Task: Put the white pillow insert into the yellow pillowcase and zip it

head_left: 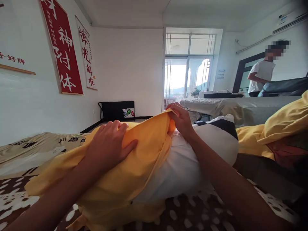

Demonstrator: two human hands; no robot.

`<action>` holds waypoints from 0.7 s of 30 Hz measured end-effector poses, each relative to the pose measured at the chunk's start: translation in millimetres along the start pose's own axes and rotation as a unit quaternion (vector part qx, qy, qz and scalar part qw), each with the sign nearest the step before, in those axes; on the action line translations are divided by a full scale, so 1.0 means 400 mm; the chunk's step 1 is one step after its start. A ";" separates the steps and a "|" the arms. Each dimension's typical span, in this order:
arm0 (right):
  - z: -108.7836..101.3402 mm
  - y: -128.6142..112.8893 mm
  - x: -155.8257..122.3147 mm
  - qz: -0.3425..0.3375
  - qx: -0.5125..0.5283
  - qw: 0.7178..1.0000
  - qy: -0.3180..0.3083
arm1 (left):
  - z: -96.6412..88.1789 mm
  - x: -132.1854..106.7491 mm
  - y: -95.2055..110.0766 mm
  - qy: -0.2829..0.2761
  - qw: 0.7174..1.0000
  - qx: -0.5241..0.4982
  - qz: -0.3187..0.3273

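Note:
A yellow pillowcase (141, 160) is drawn partway over a white pillow (178, 175), whose right end sticks out of the case's mouth. A dark band (225, 126) crosses the white fabric near the far right corner. My right hand (179, 120) pinches the upper edge of the case's opening and holds it raised. Over the top of the case lies my left hand (107, 142), its fingers curled on the yellow cloth and its thumb lying along the near side. The fingertips of both hands are partly hidden by cloth.
Beneath lies a brown cover with white spots (180, 215). A beige printed cloth (48, 150) is at left, more yellow fabric (286, 118) at right. Behind stand a plastic-covered table (216, 104) and a black folded item (112, 110) by the wall. A person (261, 75) stands far right.

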State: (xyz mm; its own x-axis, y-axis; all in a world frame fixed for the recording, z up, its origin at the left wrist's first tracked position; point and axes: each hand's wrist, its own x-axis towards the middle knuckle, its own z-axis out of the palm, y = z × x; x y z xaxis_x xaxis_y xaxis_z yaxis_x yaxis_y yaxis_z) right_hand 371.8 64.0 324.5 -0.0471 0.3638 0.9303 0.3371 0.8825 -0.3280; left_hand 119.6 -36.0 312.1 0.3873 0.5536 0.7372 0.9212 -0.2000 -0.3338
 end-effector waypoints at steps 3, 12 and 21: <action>0.010 -0.004 -0.010 0.053 0.011 0.997 -0.046 | 0.012 0.010 0.009 -0.162 0.979 -0.094 -0.084; 0.013 0.006 -0.026 -0.085 -0.210 0.974 -0.009 | 0.052 0.007 -0.007 -0.281 0.917 -0.283 -0.024; -0.066 -0.083 -0.086 -0.253 -0.216 0.939 -0.091 | 0.073 0.007 -0.042 -0.192 0.908 -0.365 -0.072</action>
State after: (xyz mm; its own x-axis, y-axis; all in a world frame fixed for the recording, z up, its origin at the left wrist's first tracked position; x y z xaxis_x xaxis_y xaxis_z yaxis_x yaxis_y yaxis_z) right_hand 387.2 14.2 307.5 -0.4505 0.0102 0.8927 0.5765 0.7668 0.2821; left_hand 104.0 -7.6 302.6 0.3487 0.8293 0.4367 0.7950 -0.5085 0.3308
